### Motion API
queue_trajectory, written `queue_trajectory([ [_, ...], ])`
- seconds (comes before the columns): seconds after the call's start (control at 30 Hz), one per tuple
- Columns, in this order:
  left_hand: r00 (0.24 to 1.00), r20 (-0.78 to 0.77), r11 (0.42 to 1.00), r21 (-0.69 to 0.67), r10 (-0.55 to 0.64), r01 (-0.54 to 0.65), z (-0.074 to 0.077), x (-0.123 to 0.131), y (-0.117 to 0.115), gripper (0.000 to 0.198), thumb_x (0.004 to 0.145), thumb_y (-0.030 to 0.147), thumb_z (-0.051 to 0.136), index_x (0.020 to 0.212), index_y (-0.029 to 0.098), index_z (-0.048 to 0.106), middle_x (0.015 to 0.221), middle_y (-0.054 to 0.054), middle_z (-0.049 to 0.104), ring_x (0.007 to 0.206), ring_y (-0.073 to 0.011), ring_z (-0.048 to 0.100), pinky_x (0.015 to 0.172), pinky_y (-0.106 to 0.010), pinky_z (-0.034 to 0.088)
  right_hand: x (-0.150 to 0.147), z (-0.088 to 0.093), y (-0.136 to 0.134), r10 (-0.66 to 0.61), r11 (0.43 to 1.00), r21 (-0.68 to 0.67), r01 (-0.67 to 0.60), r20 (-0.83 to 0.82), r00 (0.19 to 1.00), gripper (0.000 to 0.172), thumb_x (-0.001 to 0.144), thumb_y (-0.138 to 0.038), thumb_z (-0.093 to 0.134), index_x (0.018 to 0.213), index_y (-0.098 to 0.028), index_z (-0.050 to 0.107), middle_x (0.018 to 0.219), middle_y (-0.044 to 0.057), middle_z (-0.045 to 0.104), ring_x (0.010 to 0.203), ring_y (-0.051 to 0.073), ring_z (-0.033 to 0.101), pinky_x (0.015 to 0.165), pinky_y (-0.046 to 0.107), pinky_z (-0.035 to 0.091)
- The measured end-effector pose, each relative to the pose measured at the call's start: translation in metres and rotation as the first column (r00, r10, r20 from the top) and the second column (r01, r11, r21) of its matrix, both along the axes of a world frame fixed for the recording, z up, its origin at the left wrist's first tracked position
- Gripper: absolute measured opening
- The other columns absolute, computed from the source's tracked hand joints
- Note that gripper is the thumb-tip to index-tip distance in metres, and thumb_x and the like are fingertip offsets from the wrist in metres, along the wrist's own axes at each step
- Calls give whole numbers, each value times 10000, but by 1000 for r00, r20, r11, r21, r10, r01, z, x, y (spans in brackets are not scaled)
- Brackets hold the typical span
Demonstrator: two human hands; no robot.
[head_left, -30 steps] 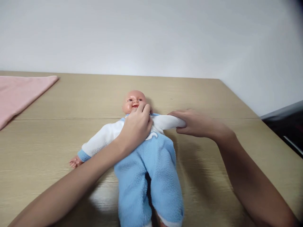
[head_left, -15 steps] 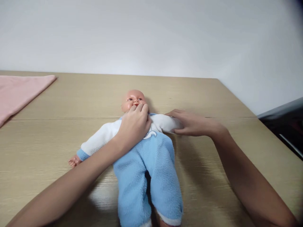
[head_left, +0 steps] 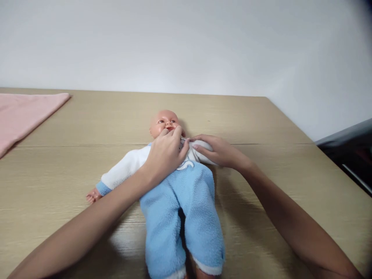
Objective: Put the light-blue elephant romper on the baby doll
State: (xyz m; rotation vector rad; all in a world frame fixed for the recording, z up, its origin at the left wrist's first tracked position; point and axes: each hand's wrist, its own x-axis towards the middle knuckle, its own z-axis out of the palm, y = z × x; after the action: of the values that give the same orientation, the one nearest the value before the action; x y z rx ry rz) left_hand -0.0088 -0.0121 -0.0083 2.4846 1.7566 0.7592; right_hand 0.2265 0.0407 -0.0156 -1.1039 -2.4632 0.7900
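Note:
A baby doll (head_left: 164, 122) lies on its back on the table, head away from me. It wears a fleece outfit (head_left: 200, 209), blue below with white sleeves. My left hand (head_left: 164, 151) is closed at the outfit's collar, just under the doll's chin; its fingertips are partly hidden. My right hand (head_left: 219, 150) grips the white sleeve (head_left: 203, 145) near the shoulder on the right, thumb in front and fingers over the top. The other sleeve (head_left: 126, 166) stretches out to the left, with the doll's bare hand (head_left: 93, 195) at its blue cuff.
A pink cloth (head_left: 26, 116) lies flat at the left of the wooden table (head_left: 87, 120). Behind the table is a plain pale wall (head_left: 174, 42). A black object (head_left: 354, 155) stands beyond the table's right edge.
My right hand has slid left along the sleeve, from its outer part to near the shoulder. The left hand stays at the collar, its thumb a little further out.

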Motion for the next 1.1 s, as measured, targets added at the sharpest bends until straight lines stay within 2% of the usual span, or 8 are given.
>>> queue_trajectory([
  [0.1,999,35,1000,26,-11,10,-1,0,0,144,1139,321,574,1175,197,639,1044,-126,819,1134,-362,693,931,-464,576,-4,-5,0,-161,987,-9,162,70,984,478,1163,-555,464,1236,-223,800,1335,142,844,1283,365,765,1108,488,549],
  [0.2,999,34,1000,30,-7,6,-2,1,1,142,1131,317,589,1177,196,647,1035,-124,809,1149,-363,685,934,-459,576,-5,-14,3,-225,970,-66,232,96,970,503,1164,-545,425,1057,-220,793,1182,131,869,1143,353,788,1031,473,561],
  [0.33,1000,14,1000,20,-2,2,-2,1,1,154,1127,319,590,1176,187,653,1059,-137,805,1165,-371,680,951,-466,577,-5,-21,7,-256,960,-135,245,-70,964,277,1098,-455,558,1159,-236,716,1226,85,841,1172,270,781,1026,393,579],
  [0.4,1000,8,1000,16,-2,2,-2,1,2,152,1126,310,593,1178,181,654,1067,-141,803,1179,-373,677,968,-469,578,-4,-19,6,-229,968,-134,212,-130,965,267,1057,-456,636,1203,-236,673,1251,92,815,1201,266,766,1045,394,575],
  [0.5,1000,0,1000,25,-4,4,-3,1,2,132,1120,279,592,1172,176,657,1076,-149,801,1183,-373,673,986,-478,582,-3,-13,4,-106,990,-104,96,-89,990,305,1048,-491,677,1228,-245,680,1282,89,807,1240,284,748,1089,422,560],
  [0.73,999,-32,999,28,-19,20,-6,2,1,110,1114,244,591,1173,176,654,1109,-153,804,1196,-371,666,985,-477,589,-6,-17,8,94,996,-7,-94,-25,995,353,951,-288,652,1285,-230,750,1328,121,813,1273,340,742,1145,496,568],
  [0.9,999,-22,999,32,-24,24,-6,2,1,92,1115,250,592,1142,189,656,1106,-148,813,1163,-368,666,993,-483,579,-2,-27,12,96,990,-93,-109,-136,986,498,923,-251,657,1421,-257,669,1484,94,756,1385,315,703,1237,507,530],
  [1.1,999,-39,999,26,-22,23,-7,2,2,111,1117,254,583,1123,183,668,1087,-146,806,1146,-372,668,987,-486,577,2,-27,18,150,964,-199,-177,-142,978,590,921,-249,659,1509,-233,614,1551,101,713,1460,312,660,1297,524,491],
])
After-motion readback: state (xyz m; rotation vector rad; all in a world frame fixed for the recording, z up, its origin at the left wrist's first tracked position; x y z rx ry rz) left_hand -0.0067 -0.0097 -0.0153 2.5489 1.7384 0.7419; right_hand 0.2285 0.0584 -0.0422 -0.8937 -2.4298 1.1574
